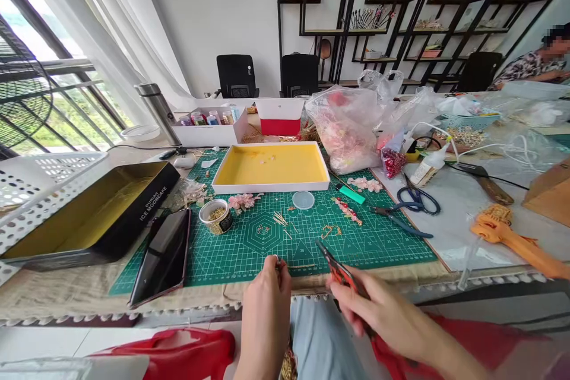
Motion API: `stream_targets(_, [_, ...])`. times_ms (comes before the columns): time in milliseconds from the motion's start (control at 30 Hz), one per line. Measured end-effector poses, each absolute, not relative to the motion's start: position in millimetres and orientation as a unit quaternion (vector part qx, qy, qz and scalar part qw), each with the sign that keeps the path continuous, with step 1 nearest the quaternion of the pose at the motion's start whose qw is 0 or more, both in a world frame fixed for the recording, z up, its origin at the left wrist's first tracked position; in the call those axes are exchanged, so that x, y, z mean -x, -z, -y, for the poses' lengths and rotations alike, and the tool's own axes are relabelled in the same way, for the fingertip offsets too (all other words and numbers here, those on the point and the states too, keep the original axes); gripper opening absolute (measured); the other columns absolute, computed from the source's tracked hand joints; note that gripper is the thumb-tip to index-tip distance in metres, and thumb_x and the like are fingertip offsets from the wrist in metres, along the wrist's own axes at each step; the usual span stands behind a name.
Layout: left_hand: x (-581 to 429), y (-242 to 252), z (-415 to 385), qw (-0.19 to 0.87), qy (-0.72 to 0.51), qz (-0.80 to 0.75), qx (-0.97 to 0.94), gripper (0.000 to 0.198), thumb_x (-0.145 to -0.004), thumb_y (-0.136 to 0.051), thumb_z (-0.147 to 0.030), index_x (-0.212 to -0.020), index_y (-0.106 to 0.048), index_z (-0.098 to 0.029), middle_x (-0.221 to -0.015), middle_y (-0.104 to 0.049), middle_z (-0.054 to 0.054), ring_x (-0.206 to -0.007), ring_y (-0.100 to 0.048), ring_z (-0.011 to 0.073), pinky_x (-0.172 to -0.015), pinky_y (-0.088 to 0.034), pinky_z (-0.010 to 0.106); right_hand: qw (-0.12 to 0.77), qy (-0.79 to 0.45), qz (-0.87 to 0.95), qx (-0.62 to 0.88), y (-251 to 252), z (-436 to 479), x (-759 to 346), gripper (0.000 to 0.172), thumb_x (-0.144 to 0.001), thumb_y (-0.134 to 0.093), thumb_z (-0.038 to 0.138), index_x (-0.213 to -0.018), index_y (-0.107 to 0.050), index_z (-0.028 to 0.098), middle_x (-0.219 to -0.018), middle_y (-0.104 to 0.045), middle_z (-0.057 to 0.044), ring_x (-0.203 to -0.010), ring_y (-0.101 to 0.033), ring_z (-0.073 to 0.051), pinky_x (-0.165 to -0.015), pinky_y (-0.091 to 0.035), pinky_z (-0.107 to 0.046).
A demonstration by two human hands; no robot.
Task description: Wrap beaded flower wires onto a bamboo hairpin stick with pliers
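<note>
My left hand is closed at the front edge of the green cutting mat, with a small shiny bit showing at its fingertips. What it pinches is mostly hidden. Below it a gold chain-like bundle shows beside my leg; whether it joins the hand I cannot tell. My right hand is wrapped round red-and-black pliers, their jaws pointing up and left over the mat. Ahead of the hands lie gold pins, small gold rings and a short gold chain.
A tub of gold bits, a phone and a black box stand left. Behind is a yellow-lined tray. Blue-handled pliers, scissors and an orange tool lie right. A person sits far right.
</note>
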State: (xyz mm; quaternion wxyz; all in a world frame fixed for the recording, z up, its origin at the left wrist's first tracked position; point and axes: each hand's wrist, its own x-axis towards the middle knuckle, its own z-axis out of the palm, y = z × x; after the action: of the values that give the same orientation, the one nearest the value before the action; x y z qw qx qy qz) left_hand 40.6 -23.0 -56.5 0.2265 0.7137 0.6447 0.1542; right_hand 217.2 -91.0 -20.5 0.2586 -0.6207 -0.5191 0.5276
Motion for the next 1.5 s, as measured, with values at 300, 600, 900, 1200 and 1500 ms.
stream_targets(300, [-41, 51, 23, 0.250, -0.155, -0.644, -0.706, 0.012, -0.094, -0.041, -0.019, -0.086, -0.050, -0.021, -0.073, -0.068, 0.004, -0.069, -0.066, 0.0215, -0.057, -0.034, 0.025, 0.330, -0.798, 0.242, 0.443, 79, 101, -171, 0.061, -0.082, -0.044, 0.073, -0.094, -0.057, 0.015, -0.060, -0.056, 0.000, -0.048, -0.051, -0.010, -0.047, -0.036, -0.019])
stream_targets(600, [-40, 52, 24, 0.269, -0.159, -0.644, -0.698, 0.013, -0.094, -0.041, -0.019, -0.083, -0.047, -0.022, -0.072, -0.067, 0.003, -0.069, -0.065, 0.0223, -0.057, -0.033, 0.026, 0.286, -0.798, 0.178, 0.499, 66, 84, -153, 0.059, -0.101, -0.012, 0.048, -0.083, -0.057, 0.014, -0.051, -0.055, -0.001, -0.040, -0.048, -0.009, -0.044, -0.033, -0.016])
stream_targets(900, [-39, 53, 25, 0.281, -0.163, -0.642, -0.694, 0.016, -0.093, -0.041, -0.019, -0.078, -0.040, -0.024, -0.069, -0.065, 0.001, -0.066, -0.063, 0.0208, -0.056, -0.033, 0.025, 0.290, -0.764, 0.230, 0.529, 71, 85, -154, 0.055, -0.097, -0.026, 0.057, -0.090, -0.060, 0.015, -0.057, -0.057, -0.001, -0.044, -0.049, -0.009, -0.041, -0.033, -0.015])
stream_targets(1200, [-38, 55, 25, 0.282, -0.161, -0.639, -0.697, 0.017, -0.093, -0.041, -0.019, -0.078, -0.040, -0.024, -0.068, -0.064, 0.000, -0.064, -0.062, 0.0204, -0.056, -0.032, 0.025, 0.265, -0.736, 0.292, 0.550, 58, 85, -158, 0.052, -0.099, -0.022, 0.054, -0.075, -0.052, 0.019, -0.050, -0.048, 0.003, -0.036, -0.042, -0.007, -0.036, -0.029, -0.015])
stream_targets(1500, [-37, 54, 28, 0.285, -0.180, -0.634, -0.696, 0.015, -0.092, -0.042, -0.019, -0.077, -0.043, -0.024, -0.067, -0.065, 0.000, -0.063, -0.063, 0.0194, -0.055, -0.032, 0.024, 0.259, -0.732, 0.289, 0.560, 64, 87, -155, 0.044, -0.097, -0.023, 0.051, -0.074, -0.045, 0.020, -0.046, -0.039, 0.006, -0.031, -0.032, -0.006, -0.034, -0.022, -0.016])
